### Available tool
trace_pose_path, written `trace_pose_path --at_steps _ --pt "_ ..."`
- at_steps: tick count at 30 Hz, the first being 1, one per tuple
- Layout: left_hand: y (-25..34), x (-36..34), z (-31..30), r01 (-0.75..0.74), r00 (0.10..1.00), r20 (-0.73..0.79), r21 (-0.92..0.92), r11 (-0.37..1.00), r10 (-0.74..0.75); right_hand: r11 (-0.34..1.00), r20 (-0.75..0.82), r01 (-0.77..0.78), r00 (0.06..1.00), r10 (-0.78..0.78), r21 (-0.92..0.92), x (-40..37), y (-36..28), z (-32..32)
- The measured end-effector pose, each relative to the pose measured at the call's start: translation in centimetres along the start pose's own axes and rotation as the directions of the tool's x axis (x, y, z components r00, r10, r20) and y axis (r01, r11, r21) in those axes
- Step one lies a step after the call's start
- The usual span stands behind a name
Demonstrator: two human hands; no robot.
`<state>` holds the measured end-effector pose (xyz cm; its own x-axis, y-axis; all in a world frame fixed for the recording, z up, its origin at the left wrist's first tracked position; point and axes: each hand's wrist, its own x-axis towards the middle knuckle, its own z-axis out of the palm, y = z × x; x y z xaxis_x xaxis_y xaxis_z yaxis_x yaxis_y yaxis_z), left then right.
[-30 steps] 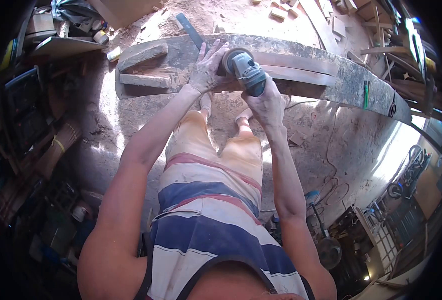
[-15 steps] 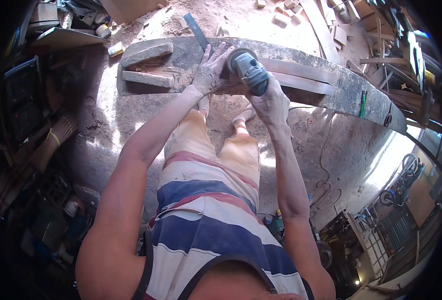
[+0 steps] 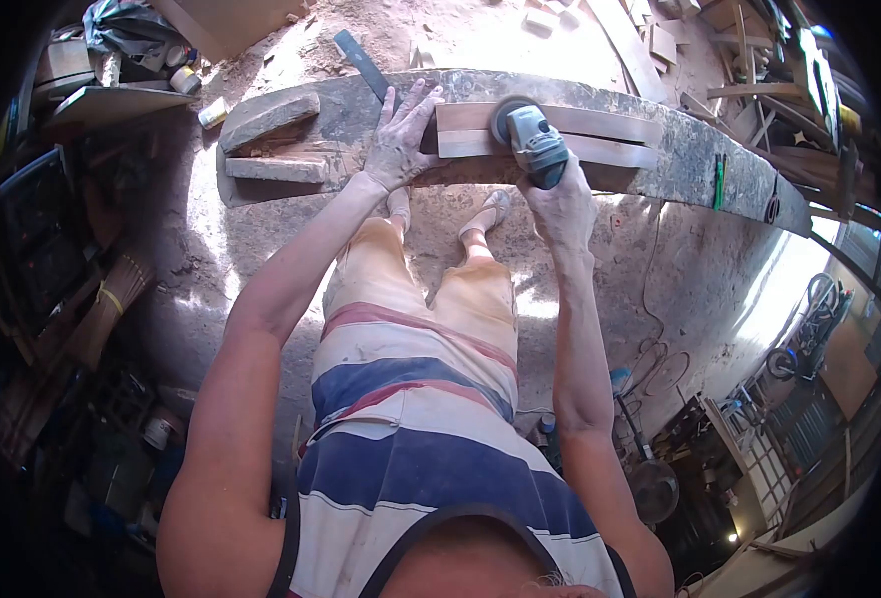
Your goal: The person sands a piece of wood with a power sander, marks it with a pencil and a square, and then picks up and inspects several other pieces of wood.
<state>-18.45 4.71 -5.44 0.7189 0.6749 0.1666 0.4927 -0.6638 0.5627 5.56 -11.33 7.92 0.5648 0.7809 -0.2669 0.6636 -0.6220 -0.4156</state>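
Two long, slightly curved wooden strips (image 3: 615, 126) lie side by side on the dusty workbench (image 3: 695, 149). My right hand (image 3: 562, 207) is wrapped round the body of an angle grinder (image 3: 538, 148). The grinder's round disc rests over the strips, left of their middle, and hides part of them. At the strips' left end my left hand (image 3: 401, 145) lies with fingers spread, its thumb near or against the wood; exact contact cannot be told. A flat blue-grey bar (image 3: 363, 66) sticks out past the bench's far edge, just beyond my left fingers.
Two rough wood pieces (image 3: 276, 169) sit at the bench's left end. A green-handled tool (image 3: 720, 182) and a dark scissor-like tool (image 3: 772, 207) lie at the right. A cord (image 3: 650, 269) runs across the floor. Wood offcuts (image 3: 662, 45) are scattered beyond the bench.
The grinder and my right hand have moved right along the strips, uncovering their left end. My left hand stays spread beside that end. The view has shifted slightly.
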Motion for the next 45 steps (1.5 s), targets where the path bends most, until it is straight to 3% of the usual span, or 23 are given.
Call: trace_pose_path --at_steps 4,8,11,19,22,25,26,30,33,36,40,45 --pt "0.2 0.0 0.2 0.008 1.0 -0.027 -0.031 0.999 -0.009 0.989 -0.074 -0.104 0.993 0.097 -0.102 -0.9 0.5 -0.2" --pt "0.7 0.3 -0.4 0.025 1.0 -0.016 -0.043 0.999 -0.025 0.97 0.006 -0.11 0.994 0.111 0.219 -2.5 -1.3 0.6" --pt "0.5 0.1 -0.1 0.05 0.998 0.03 -0.002 0.999 -0.05 0.975 0.032 -0.03 0.999 0.024 0.218 -3.3 -1.2 1.7" --pt "0.5 0.1 -0.1 0.044 0.999 0.012 -0.041 0.998 -0.043 0.994 -0.006 -0.066 0.998 0.066 -0.086 -2.6 3.5 -1.3" --pt "0.3 0.1 0.1 0.029 0.999 0.015 -0.005 1.0 -0.029 0.975 -0.064 -0.146 0.988 0.137 -0.168 -2.9 4.5 -3.4" --pt "0.3 0.0 0.1 0.033 0.999 0.007 -0.016 0.999 -0.033 0.969 -0.175 -0.225 0.963 0.206 -0.099 -3.2 4.7 -3.0" --pt "0.3 0.1 0.1 0.031 1.0 0.004 -0.01 0.999 -0.031 0.964 -0.12 -0.263 0.959 0.258 -0.034 -3.1 4.6 -2.8" --pt "0.3 -0.1 0.4 0.022 1.0 -0.005 -0.012 1.0 -0.023 0.952 0.037 -0.151 0.988 0.147 0.265 -2.6 1.9 -0.3" --pt "0.8 -0.3 0.3 0.033 0.999 -0.013 -0.045 0.998 -0.034 0.959 0.055 0.014 0.998 -0.031 0.282 -2.2 -0.7 1.8" --pt "0.7 -0.1 0.4 0.039 0.999 -0.016 -0.036 0.999 -0.04 0.967 0.056 0.054 0.996 -0.07 0.248 -1.6 -1.5 2.3" --pt "0.9 -0.1 0.1 0.044 0.999 -0.01 -0.041 0.998 -0.045 0.997 0.052 -0.003 0.999 -0.001 0.074 -0.7 -0.1 0.5" --pt "1.1 0.0 -0.4 0.043 0.999 0.007 -0.035 0.998 -0.043 0.996 -0.063 -0.02 0.998 0.015 -0.089 -0.3 2.7 -1.7"
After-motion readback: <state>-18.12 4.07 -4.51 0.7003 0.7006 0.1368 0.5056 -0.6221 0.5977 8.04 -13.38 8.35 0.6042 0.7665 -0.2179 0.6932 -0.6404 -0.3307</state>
